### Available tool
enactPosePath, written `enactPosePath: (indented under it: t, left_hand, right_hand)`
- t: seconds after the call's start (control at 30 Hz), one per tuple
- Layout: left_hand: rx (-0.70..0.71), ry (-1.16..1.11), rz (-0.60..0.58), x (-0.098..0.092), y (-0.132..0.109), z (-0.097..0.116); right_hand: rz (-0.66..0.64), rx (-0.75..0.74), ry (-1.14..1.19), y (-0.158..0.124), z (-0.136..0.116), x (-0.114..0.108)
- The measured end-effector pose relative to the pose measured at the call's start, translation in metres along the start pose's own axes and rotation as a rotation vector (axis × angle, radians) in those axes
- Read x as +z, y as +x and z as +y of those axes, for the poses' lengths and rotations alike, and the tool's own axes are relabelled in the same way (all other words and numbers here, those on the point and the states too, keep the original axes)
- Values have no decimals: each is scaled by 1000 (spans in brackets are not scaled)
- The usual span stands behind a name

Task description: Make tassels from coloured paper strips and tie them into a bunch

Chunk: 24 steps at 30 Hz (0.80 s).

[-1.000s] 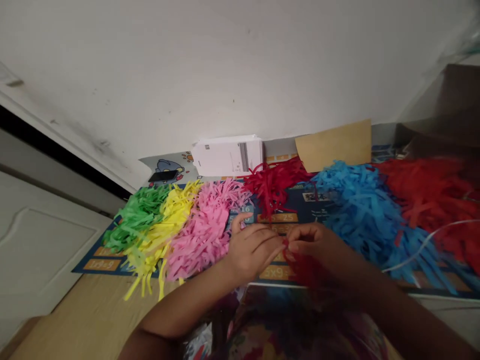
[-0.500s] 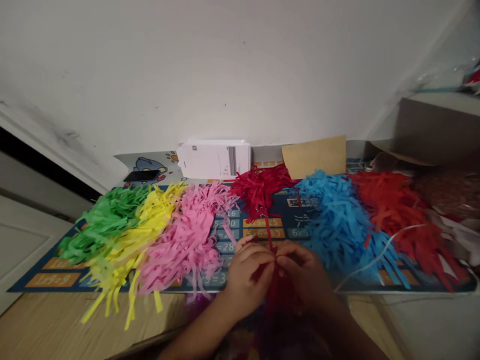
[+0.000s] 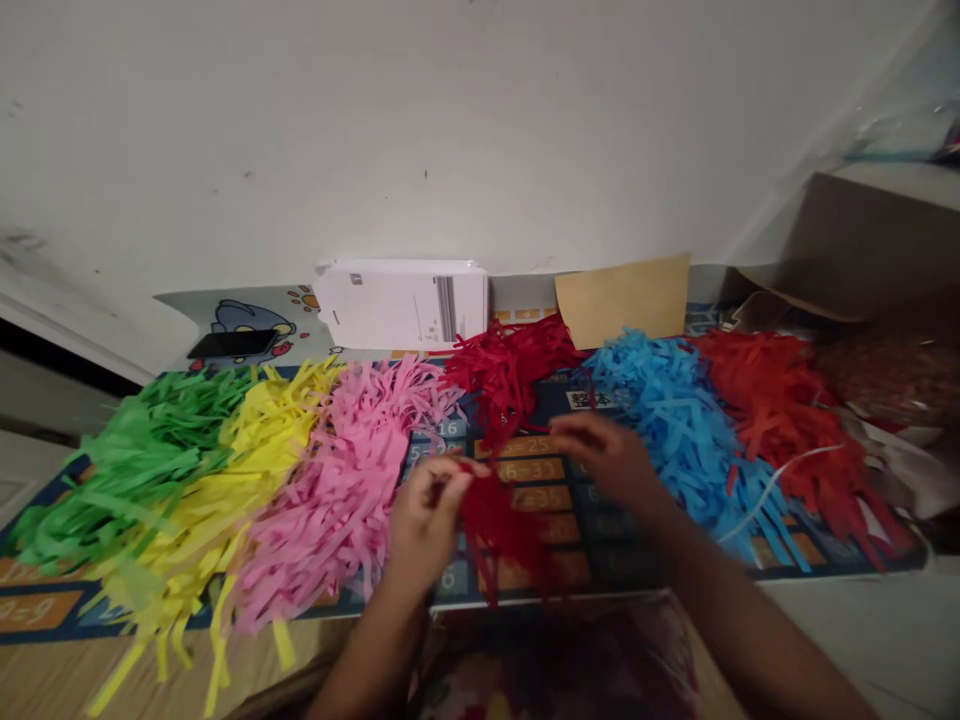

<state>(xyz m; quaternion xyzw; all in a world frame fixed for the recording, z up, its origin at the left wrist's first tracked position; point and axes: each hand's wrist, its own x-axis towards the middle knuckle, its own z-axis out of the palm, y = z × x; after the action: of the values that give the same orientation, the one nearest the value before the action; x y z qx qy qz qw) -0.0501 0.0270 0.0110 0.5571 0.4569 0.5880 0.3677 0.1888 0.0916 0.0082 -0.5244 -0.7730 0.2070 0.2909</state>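
Note:
My left hand (image 3: 426,515) pinches the top of a dark red paper tassel (image 3: 506,525), whose strips hang to the right, blurred, over the printed mat. My right hand (image 3: 604,455) is off the tassel, up and to its right. Its fingers are partly stretched toward the left, and I see nothing in them. Beyond both hands lies a pile of dark red tissue strips (image 3: 517,370). Left of my left hand spreads a bundle of pink strips (image 3: 352,450). A bundle of blue strips (image 3: 675,410) is close to my right hand.
Yellow strips (image 3: 247,460) and green strips (image 3: 142,450) cover the mat's left part. Brighter red strips (image 3: 780,400) lie at the right, with a thin white cord (image 3: 780,470). A phone (image 3: 234,344), a white packet (image 3: 405,305) and a tan sheet (image 3: 626,300) stand along the wall.
My hands have come apart. The left has moved left with the dark red tassel; the right has let go and moved up and forward. The view has shifted a little.

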Motion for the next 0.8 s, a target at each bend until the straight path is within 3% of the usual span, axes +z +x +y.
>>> enactPosePath:
  t: [0.03,0.07,0.13,0.3,0.47,0.53,0.6,0.7,0.8]
  left_hand:
    - [-85,-82,117,-5,3,-2]
    - [-143,-152,205,-8,5,-3]
    - [-181,-176,270,-9,5,-5]
    - [-189,87,63,7,-4,-5]
    - [-131,198,-34,13,-3,-6]
    - [-44,279,-63,15,-3,-7]
    - [50,347,-84,19,-3,-8]
    - [129,399,-131,30,-4,-8]
    - [130,421,-208,40,-5,-7]
  right_hand:
    - [-45,37,-321,19,14,-4]
    - [-65,59,-414,37,28,-8]
    - [-105,76,-557,66,49,-10]
    - [-192,51,-716,93,62,-2]
    - [-156,37,-738,78,55,-14]
    - [-54,58,-652,56,46,-19]
    - [51,44,-411,26,32,-17]
    - [41,-19,133,-22,6,1]
    - [110,68,535,-55,-10,25]
